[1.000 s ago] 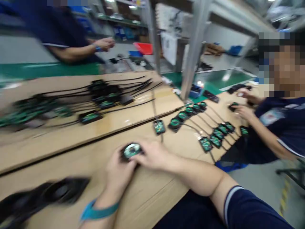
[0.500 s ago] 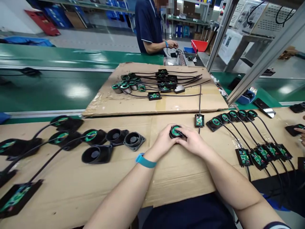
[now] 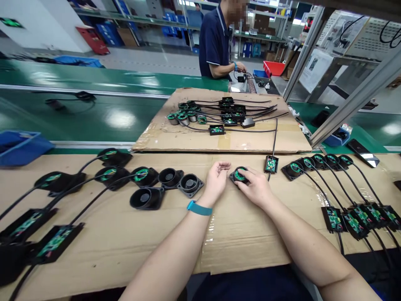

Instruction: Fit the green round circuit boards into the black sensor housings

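My right hand (image 3: 255, 184) grips a black round housing (image 3: 237, 182) with a square flange and a green ring-shaped circuit board inside, its thumb and fingers over the top. The housing rests on the cardboard in front of me. To its left, my left hand (image 3: 217, 177) is apart from the housing, fingers loosely curled and holding nothing. A small black box with an open circuit board (image 3: 271, 164) and a cable lies beyond my right hand. Left of my left hand sit similar housings without green boards, the nearest an open black housing (image 3: 190, 184).
Wired housings with cables (image 3: 144, 176) lie at left, and a row of wired housings (image 3: 294, 169) with circuit boxes (image 3: 332, 218) at right. A raised cardboard sheet (image 3: 175, 140) bears several cabled parts. A metal post (image 3: 332, 100) slants at right. A co-worker (image 3: 216, 42) stands beyond.
My left hand has let go of the housing and moved slightly left of it. My right hand stays on the housing. The camera view has shifted left.
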Motion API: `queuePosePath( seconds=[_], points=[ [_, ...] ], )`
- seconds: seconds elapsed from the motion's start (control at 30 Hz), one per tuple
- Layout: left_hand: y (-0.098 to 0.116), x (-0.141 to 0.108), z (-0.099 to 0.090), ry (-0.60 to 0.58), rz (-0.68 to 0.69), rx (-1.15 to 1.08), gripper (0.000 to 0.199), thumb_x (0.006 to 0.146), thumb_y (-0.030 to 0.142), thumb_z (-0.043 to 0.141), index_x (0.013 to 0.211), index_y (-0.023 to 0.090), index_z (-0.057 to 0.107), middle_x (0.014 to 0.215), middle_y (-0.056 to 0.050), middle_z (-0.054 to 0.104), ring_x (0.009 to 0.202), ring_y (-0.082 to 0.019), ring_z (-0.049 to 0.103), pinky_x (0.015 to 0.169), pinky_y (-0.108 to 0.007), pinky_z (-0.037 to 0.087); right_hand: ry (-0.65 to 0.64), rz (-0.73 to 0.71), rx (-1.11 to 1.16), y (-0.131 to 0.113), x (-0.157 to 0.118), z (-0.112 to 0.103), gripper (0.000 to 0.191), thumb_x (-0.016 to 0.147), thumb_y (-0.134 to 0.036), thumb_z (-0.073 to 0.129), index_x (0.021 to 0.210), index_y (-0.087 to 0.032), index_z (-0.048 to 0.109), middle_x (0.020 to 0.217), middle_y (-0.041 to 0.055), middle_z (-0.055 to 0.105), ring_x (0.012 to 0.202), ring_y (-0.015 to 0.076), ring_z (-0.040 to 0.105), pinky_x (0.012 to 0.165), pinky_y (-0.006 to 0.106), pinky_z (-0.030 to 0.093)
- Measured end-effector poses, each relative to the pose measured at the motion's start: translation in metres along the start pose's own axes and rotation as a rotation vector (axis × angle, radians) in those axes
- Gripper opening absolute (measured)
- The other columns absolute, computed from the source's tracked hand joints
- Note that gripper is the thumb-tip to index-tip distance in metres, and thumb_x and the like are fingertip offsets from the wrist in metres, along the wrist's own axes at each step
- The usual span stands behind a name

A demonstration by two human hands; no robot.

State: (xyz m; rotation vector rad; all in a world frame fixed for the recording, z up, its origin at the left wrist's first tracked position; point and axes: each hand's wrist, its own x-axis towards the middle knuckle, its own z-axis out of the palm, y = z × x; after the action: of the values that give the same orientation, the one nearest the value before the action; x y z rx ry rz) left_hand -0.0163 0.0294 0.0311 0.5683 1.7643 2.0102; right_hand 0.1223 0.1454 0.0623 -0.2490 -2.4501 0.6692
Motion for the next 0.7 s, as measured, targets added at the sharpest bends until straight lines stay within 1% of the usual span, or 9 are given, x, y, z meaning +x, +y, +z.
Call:
queuePosePath(
  seconds=[0.1,0.13,0.27,0.4,0.43,0.5,0.6,0.67,0.7],
  points=[
    [-0.003,-0.004,0.006,0.103,0.087,0.02,0.019,0.084,0.022,0.054,0.101,0.016,0.061,0.105,-0.012,0.072,0.097,-0.02,0.07,0.097,-0.042,0.055,0.16,0.011,-0.013,-0.004,-0.001,-0.006,0.036,0.09,-0.034,0.071,0.124,-0.021,0.073,0.13,0.0134,0.07,0.115,0.0258,0.07,0.104,0.039,0.057],
    [-0.003,-0.005,0.006,0.118,0.096,0.014,0.019,0.086,0.023,0.054,0.103,0.016,0.06,0.106,-0.012,0.072,0.095,-0.019,0.07,0.095,-0.04,0.055,0.15,0.033,-0.038,-0.005,-0.001,-0.007,0.036,0.09,-0.033,0.072,0.123,-0.02,0.073,0.13,0.0145,0.069,0.114,0.0266,0.07,0.103,0.039,0.057],
    [-0.002,-0.004,0.003,0.192,0.08,0.008,0.018,0.09,0.027,0.054,0.104,0.016,0.059,0.104,-0.011,0.072,0.091,-0.018,0.07,0.088,-0.035,0.056,-0.061,0.084,-0.116,-0.005,0.0,-0.004,0.032,0.084,-0.029,0.077,0.114,-0.018,0.078,0.115,0.0156,0.075,0.103,0.0282,0.074,0.096,0.04,0.061],
    [-0.001,-0.007,0.006,0.214,0.091,0.025,0.013,0.097,0.025,0.048,0.103,0.017,0.056,0.101,-0.01,0.07,0.093,-0.017,0.07,0.087,-0.033,0.056,0.121,0.077,-0.098,-0.004,-0.006,-0.008,0.037,0.091,-0.039,0.069,0.121,-0.018,0.075,0.123,0.0158,0.073,0.1,0.0262,0.075,0.095,0.04,0.06],
    [0.0,-0.008,0.008,0.218,0.099,0.047,0.013,0.099,0.024,0.047,0.103,0.017,0.056,0.101,-0.011,0.07,0.094,-0.017,0.07,0.088,-0.033,0.056,0.127,0.07,-0.106,0.0,-0.009,-0.008,0.04,0.092,-0.043,0.067,0.121,-0.018,0.075,0.122,0.0168,0.073,0.098,0.0267,0.075,0.094,0.041,0.061],
    [0.004,-0.004,0.013,0.214,0.127,0.135,0.014,0.102,0.022,0.044,0.102,0.016,0.057,0.102,-0.012,0.071,0.095,-0.018,0.069,0.089,-0.034,0.055,0.044,0.025,-0.129,0.013,-0.01,-0.003,0.043,0.091,-0.05,0.064,0.114,-0.017,0.078,0.111,0.0165,0.077,0.09,0.0277,0.076,0.087,0.042,0.062],
    [0.022,-0.001,0.013,0.138,0.249,0.408,0.013,0.1,0.016,0.049,0.098,0.014,0.062,0.101,-0.013,0.072,0.099,-0.02,0.068,0.093,-0.035,0.053,0.005,0.02,-0.236,0.036,-0.005,0.013,0.052,0.089,-0.058,0.063,0.115,-0.016,0.078,0.097,0.0159,0.078,0.08,0.0285,0.074,0.077,0.04,0.059],
    [0.041,-0.018,0.01,0.121,0.308,0.547,0.02,0.1,0.014,0.045,0.103,0.011,0.064,0.107,-0.013,0.072,0.106,-0.018,0.066,0.095,-0.033,0.051,0.05,0.025,-0.324,0.045,0.0,0.022,0.059,0.087,-0.061,0.063,0.119,-0.013,0.077,0.092,0.0177,0.078,0.079,0.0306,0.073,0.073,0.039,0.056],
    [0.05,-0.036,0.009,0.122,0.328,0.582,0.025,0.102,0.015,0.041,0.107,0.01,0.064,0.11,-0.013,0.071,0.108,-0.018,0.066,0.096,-0.033,0.051,0.056,0.019,-0.349,0.047,0.002,0.025,0.062,0.086,-0.062,0.063,0.12,-0.012,0.077,0.09,0.0184,0.077,0.08,0.0313,0.073,0.073,0.039,0.054]
  ],
)
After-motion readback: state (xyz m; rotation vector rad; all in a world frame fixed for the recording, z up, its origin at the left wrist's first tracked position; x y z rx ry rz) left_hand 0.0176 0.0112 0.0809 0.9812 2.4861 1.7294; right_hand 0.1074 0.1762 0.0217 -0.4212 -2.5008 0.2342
